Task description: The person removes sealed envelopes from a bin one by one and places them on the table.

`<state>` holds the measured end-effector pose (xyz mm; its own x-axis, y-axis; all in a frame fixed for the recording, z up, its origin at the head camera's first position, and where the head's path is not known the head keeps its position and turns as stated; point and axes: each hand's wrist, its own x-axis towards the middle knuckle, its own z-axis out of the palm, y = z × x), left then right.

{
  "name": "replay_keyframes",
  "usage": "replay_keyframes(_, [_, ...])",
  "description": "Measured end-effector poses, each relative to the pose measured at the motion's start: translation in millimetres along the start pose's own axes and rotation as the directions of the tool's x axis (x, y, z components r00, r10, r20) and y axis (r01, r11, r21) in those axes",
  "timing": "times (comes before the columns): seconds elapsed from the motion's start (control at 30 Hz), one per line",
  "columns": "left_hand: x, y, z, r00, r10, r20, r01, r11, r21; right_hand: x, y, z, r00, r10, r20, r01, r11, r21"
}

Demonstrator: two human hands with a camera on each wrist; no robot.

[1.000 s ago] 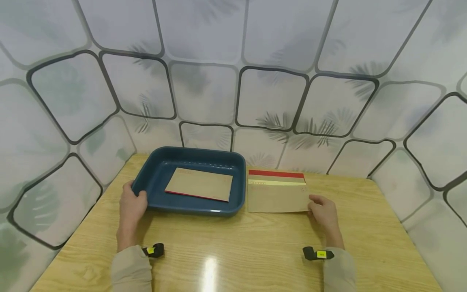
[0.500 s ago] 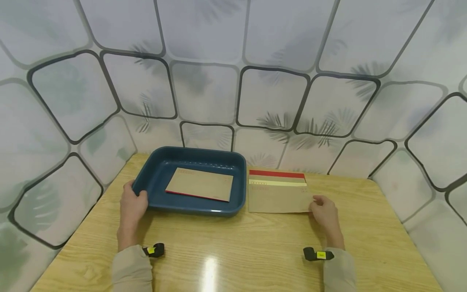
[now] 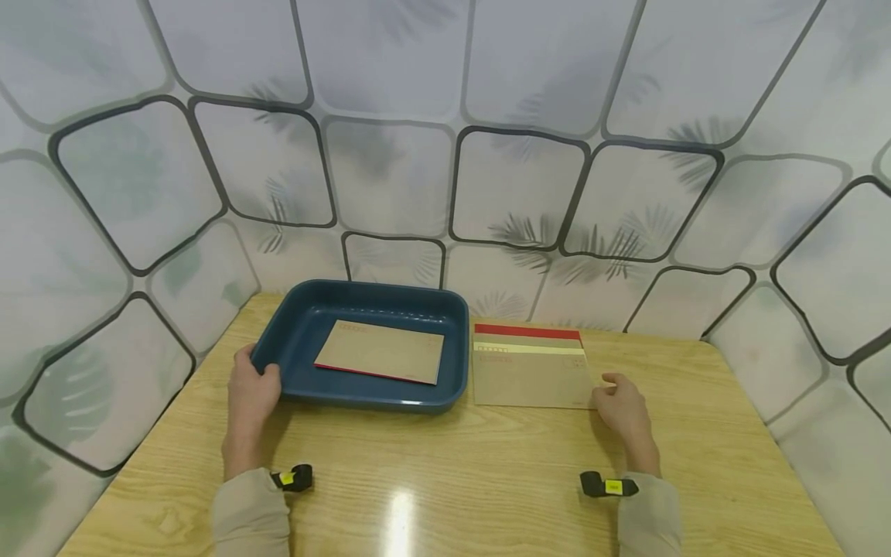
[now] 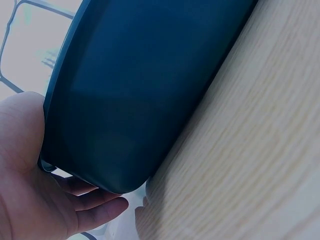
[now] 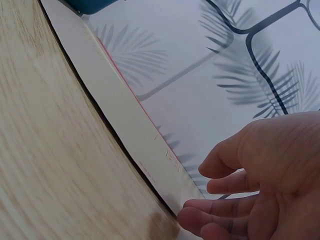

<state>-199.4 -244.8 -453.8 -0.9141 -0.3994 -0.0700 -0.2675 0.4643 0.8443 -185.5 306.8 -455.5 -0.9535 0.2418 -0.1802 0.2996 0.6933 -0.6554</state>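
Note:
A blue tray [image 3: 376, 398] sits on the table at the left in the head view, and my left hand [image 3: 254, 391] grips its front left corner. In the left wrist view, my fingers [image 4: 100, 212] curl under the rim. Inside the tray lies a brown envelope [image 3: 383, 352] with a red edge showing beneath it. Right of the tray, a fanned set of envelopes has a brown envelope [image 3: 532, 379] in front, then a yellow envelope [image 3: 550, 350], a brown one and a red envelope [image 3: 525, 331]. My right hand [image 3: 622, 404] rests at the front envelope's right edge, thumb apart from the loosely bent fingers.
The wooden table [image 3: 445, 480] reaches back to a patterned wall [image 3: 518, 186] close behind the tray and envelopes. Each forearm wears a black wrist strap, such as the right strap [image 3: 605, 485].
My right hand has let go of the front envelope's corner and shifted slightly right; that envelope's right end now lies flatter. My left hand and the tray have stayed still.

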Motion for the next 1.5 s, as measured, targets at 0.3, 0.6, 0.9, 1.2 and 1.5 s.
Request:
replay_keyframes(0.3, [-0.5,1.2,-0.7,1.000,0.001,0.001,-0.001,1.000,-0.009,-1,1,-1.1,1.000,0.004,0.008,-0.004,1.000,0.009])
replay_keyframes(0.6, [-0.5,0.4,-0.7,1.000,0.001,-0.001,-0.001,1.000,-0.003,-1,0,-1.2,1.000,-0.004,-0.005,0.004,1.000,0.017])
replay_keyframes(0.9, [0.0,0.7,-0.8,1.000,0.000,0.007,0.000,1.000,0.004,0,0,-1.3,1.000,-0.019,-0.019,0.019,0.999,0.026])
replay_keyframes(1.2, [-0.8,2.0,-1.6,1.000,-0.010,0.015,0.010,1.000,-0.003,-2,-5,-1.5,0.999,-0.051,-0.016,0.052,0.998,0.043])
replay_keyframes(1.5, [-1.2,2.0,-1.8,1.000,-0.010,0.020,0.010,1.000,-0.013,-7,-17,-2.5,0.992,-0.120,-0.035,0.122,0.991,0.054])
